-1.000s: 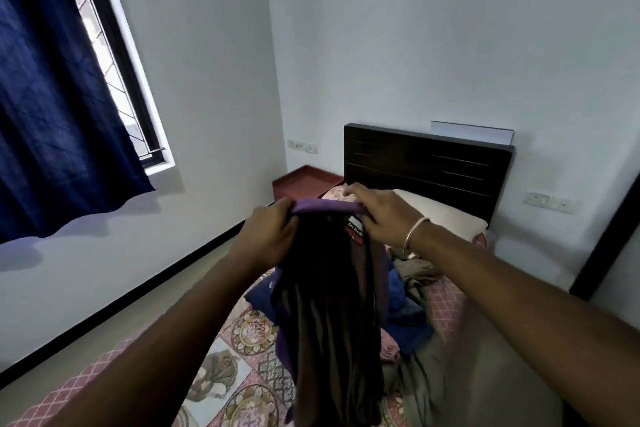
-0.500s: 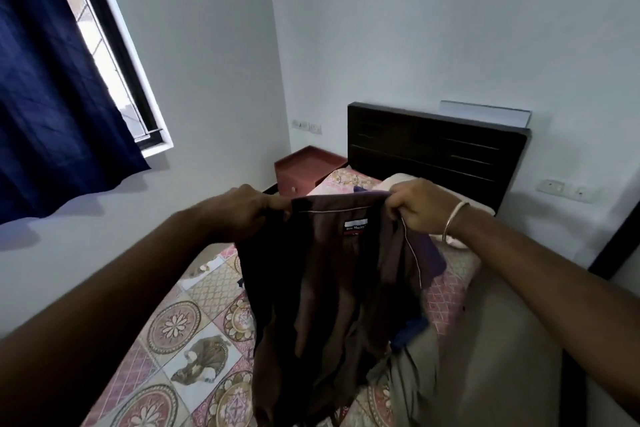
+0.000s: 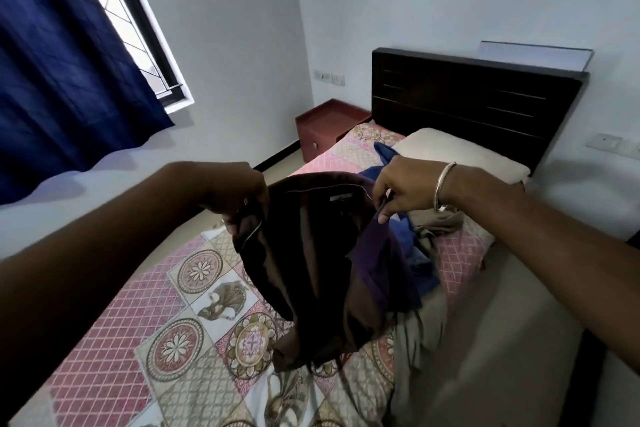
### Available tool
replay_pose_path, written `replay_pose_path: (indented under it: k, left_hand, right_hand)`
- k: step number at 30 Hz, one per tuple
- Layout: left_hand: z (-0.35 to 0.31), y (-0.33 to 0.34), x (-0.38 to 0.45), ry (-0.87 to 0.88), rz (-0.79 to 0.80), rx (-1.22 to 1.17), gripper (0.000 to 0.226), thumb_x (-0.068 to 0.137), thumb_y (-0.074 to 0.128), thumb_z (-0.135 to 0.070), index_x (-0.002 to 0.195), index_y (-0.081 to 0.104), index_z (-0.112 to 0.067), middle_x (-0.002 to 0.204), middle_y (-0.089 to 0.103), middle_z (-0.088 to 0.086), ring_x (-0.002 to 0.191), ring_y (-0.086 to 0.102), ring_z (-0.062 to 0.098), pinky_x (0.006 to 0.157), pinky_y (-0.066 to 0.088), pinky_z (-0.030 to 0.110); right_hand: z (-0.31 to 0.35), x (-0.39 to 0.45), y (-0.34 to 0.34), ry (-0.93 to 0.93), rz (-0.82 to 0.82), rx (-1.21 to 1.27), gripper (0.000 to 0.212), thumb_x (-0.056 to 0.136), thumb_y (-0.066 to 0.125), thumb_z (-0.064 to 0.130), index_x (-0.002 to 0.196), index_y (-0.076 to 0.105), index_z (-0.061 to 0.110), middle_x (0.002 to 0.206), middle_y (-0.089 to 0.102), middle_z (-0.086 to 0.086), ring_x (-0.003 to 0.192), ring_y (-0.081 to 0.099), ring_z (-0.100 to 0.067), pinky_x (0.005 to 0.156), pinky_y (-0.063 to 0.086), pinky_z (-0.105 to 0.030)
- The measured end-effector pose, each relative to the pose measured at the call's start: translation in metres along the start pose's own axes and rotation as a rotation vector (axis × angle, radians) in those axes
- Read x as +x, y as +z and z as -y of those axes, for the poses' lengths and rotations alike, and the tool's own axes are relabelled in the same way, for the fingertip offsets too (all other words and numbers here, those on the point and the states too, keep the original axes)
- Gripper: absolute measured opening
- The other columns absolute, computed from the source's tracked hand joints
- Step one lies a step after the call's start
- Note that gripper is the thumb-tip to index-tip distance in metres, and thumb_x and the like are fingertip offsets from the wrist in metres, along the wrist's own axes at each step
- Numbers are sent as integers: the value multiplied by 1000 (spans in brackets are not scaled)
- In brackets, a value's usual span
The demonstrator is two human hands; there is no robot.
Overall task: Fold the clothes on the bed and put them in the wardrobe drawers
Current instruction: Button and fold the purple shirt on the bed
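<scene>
Bed (image 3: 114,350) — fills the lower half of the frame, covered by a pink and cream patterned sheet with round floral medallions; a plain beige stretch lies along its right side.

Curtain (image 3: 59,55) — dark blue, upper left, hanging beside a barred window.

Headboard (image 3: 467,97) — dark wood, upper right, against a pale wall, with a cream pillow (image 3: 460,154) below it.

Bedside cabinet (image 3: 325,128) — reddish, centre top, in the corner left of the headboard.

Dark brown garment (image 3: 311,270) — centre of the frame, held up above the bed between the two hands and hanging down so that its lower end reaches the sheet; purple fabric shows along its right edge.

Heap of clothes (image 3: 415,239) — blue and khaki pieces on the bed, behind and right of the held garment.

Left hand (image 3: 235,194) — left of centre, fingers curled, gripping the garment's upper left edge.

Right hand (image 3: 398,184) — right of centre, pinching the garment's upper right edge between thumb and fingers; a metal bangle (image 3: 445,184) sits on the wrist.
</scene>
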State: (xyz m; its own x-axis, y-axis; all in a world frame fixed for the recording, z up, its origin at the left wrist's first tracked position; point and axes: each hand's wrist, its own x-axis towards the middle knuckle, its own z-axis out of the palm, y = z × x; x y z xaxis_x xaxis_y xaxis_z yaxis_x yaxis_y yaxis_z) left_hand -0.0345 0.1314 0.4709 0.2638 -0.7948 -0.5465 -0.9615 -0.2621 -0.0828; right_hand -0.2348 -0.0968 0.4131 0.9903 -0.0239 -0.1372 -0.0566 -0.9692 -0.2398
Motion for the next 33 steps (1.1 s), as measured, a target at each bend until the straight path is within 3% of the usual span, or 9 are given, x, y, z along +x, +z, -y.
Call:
replay_pose_path:
  k: [2, 5, 8, 10, 13, 16, 19, 26, 33]
  left_hand:
    - [-1, 3, 4, 24, -1, 7, 37, 70, 86, -9, 79, 69, -41, 69, 71, -17, 69, 64, -6, 61, 43, 6]
    - [-5, 2, 4, 66, 111, -131, 32, 67, 90, -19, 74, 66, -39, 60, 67, -23, 62, 59, -15, 61, 40, 5]
    - [-5, -21, -8, 176, 548, -467, 32, 57, 93, -24, 85, 78, -16, 70, 73, -11, 68, 65, 0, 72, 50, 21]
    - [0, -35, -9, 408, 755, -774, 57, 60, 92, -21, 101, 70, 11, 84, 76, 7, 80, 72, 16, 76, 55, 28]
    - [5, -32, -3, 609, 885, -1145, 67, 76, 73, 9, 129, 36, 28, 113, 69, 21, 108, 68, 26, 92, 54, 34]
    - [13, -5, 20, 341, 586, -1010, 60, 77, 70, 12, 132, 48, 14, 128, 63, 22, 111, 64, 23, 92, 53, 31]
    - [4, 36, 50, -64, 195, -719, 25, 93, 54, 5, 104, 67, -13, 114, 70, 17, 92, 72, 16, 67, 57, 25]
    - [-20, 62, 115, -232, 296, -535, 11, 90, 67, -17, 82, 61, -11, 74, 60, 2, 54, 68, 13, 56, 48, 22]
    - [12, 42, 227, -206, -96, -601, 20, 87, 63, -13, 106, 67, -14, 88, 71, 10, 61, 72, 20, 56, 57, 29]
  right_hand:
    - [0, 0, 7, -55, -2, 84, 13, 74, 84, 31, 80, 77, 22, 116, 70, -4, 93, 64, -2, 81, 47, -25]
    - [7, -3, 6, -90, 20, 144, 18, 66, 89, 32, 67, 72, 39, 164, 10, -1, 142, 27, -16, 107, 32, -22]
    - [22, -14, -15, -307, 311, 573, 17, 70, 87, 14, 70, 76, 26, 113, 67, -6, 103, 60, -25, 86, 46, -40]
    - [21, -16, -23, -453, 419, 761, 8, 72, 81, 2, 78, 77, 6, 80, 70, -4, 77, 63, -23, 74, 48, -40]
    - [13, 3, -21, -343, 199, 850, 7, 75, 78, 13, 80, 76, 9, 78, 71, -6, 74, 65, -16, 69, 52, -31]
    - [2, 30, 13, -123, -69, 731, 22, 76, 79, 29, 87, 76, 10, 80, 72, -9, 77, 66, -23, 66, 55, -33]
    - [-4, 42, 55, -13, 10, 611, 12, 82, 79, 24, 83, 75, 12, 66, 67, -1, 57, 61, -13, 50, 51, -24]
    - [-37, 48, 88, -38, 300, 635, 17, 84, 76, 25, 69, 70, 26, 63, 64, 0, 60, 57, -14, 64, 49, -43]
    - [-108, 110, 126, 353, -434, 423, 26, 85, 75, 32, 104, 74, 16, 100, 63, -20, 96, 57, -29, 75, 41, -32]
